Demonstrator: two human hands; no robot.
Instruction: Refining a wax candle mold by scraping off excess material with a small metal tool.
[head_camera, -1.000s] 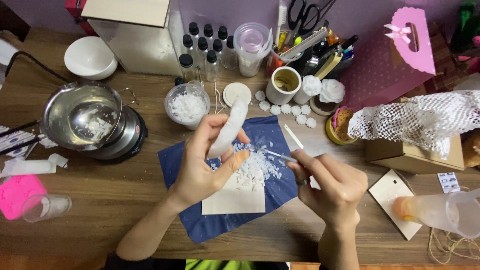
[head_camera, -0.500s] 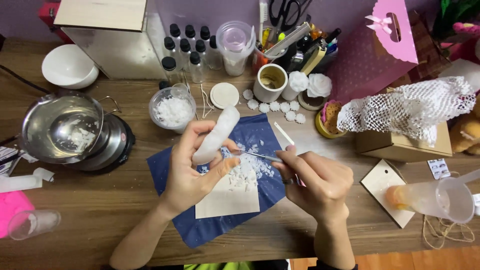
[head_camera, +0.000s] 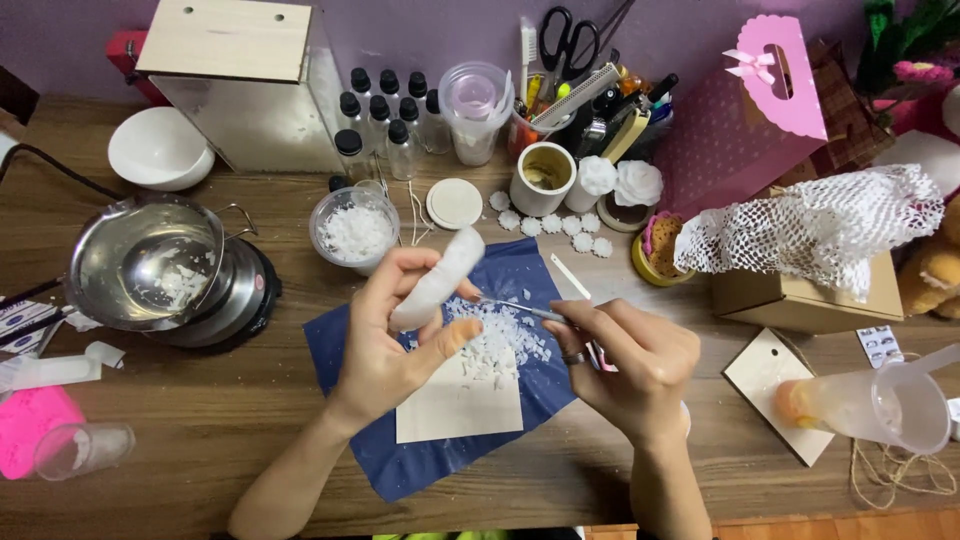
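1. The wooden table (head_camera: 250, 420) carries a blue cloth (head_camera: 345, 350) with a white card (head_camera: 450, 415) on it
2. A steel pot (head_camera: 135, 260) sits on its burner at the left
3. The left hand (head_camera: 390, 345) is clamped round a white wax block (head_camera: 440, 280), held tilted over the cloth
4. The right hand (head_camera: 635, 365) pinches a thin blade (head_camera: 520, 308), its tip touching the block
5. White flakes (head_camera: 495, 345) lie heaped below

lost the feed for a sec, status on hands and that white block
Left hand shut on white block, held above blue cloth. Right hand shut on thin blade, tip at the block. White flakes piled beneath. Nothing between the hands.
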